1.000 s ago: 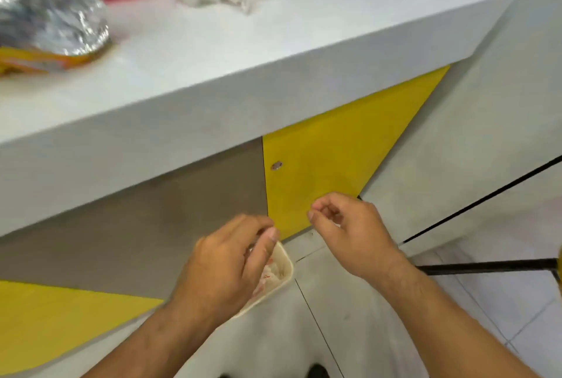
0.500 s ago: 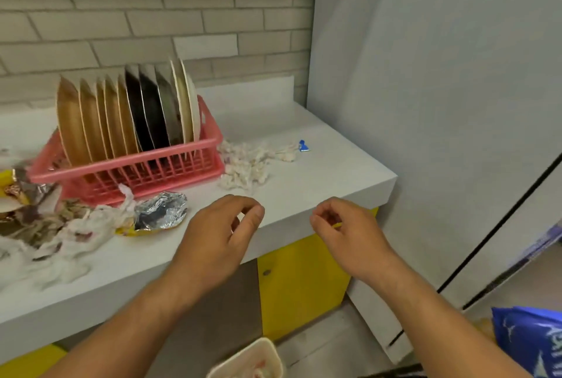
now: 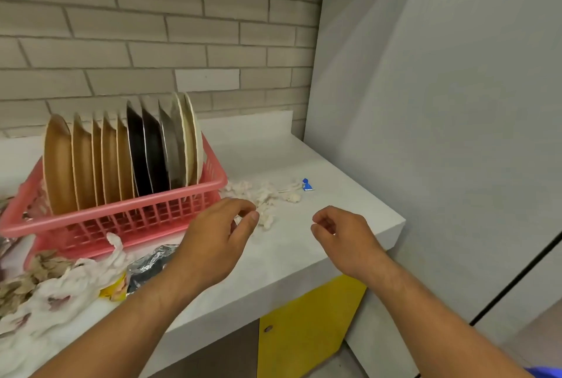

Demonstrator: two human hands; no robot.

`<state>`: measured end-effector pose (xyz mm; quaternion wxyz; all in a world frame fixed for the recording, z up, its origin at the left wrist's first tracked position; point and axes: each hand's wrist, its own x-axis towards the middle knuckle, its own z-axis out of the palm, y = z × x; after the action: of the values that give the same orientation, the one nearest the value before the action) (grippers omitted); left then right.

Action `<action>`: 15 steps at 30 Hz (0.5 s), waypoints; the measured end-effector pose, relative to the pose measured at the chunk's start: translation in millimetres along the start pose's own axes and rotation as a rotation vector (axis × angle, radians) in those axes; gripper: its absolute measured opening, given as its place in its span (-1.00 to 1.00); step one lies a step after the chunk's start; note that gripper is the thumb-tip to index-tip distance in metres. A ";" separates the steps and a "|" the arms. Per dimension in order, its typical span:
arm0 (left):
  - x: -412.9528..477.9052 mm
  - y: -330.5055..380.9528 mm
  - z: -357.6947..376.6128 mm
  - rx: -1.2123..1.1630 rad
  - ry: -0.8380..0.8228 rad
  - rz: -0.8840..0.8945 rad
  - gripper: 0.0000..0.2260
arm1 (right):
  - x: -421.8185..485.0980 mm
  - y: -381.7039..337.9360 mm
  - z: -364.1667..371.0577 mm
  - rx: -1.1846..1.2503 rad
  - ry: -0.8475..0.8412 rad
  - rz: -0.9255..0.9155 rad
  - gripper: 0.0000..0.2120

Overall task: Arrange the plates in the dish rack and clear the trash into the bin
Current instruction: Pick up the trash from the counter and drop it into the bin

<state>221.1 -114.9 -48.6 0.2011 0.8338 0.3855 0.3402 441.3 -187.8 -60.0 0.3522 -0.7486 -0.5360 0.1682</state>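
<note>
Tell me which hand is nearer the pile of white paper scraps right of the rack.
Left. The left hand hovers at the near edge of the white paper scraps; the right hand is off to their right, apart from them, above the counter.

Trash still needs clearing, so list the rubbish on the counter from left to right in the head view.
Crumpled white tissue → foil wrapper → white paper scraps → blue scrap. The dish rack is left out, since it spans the first two.
</note>
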 end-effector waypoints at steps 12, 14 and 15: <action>76.3 -20.3 38.8 0.094 -0.041 -0.022 -0.75 | 102.3 45.1 12.6 -0.142 -0.074 0.120 -0.79; 92.6 -21.2 53.1 0.140 -0.044 -0.017 -0.75 | 125.5 59.0 16.0 -0.191 -0.115 0.128 -0.80; 102.9 -21.9 60.3 0.162 -0.048 -0.017 -0.75 | 138.5 65.1 16.9 -0.207 -0.129 0.131 -0.81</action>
<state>302.1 -25.4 -60.7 0.1450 0.8519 0.4142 0.2859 526.3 -66.0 -100.4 0.2261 -0.8018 -0.5221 0.1825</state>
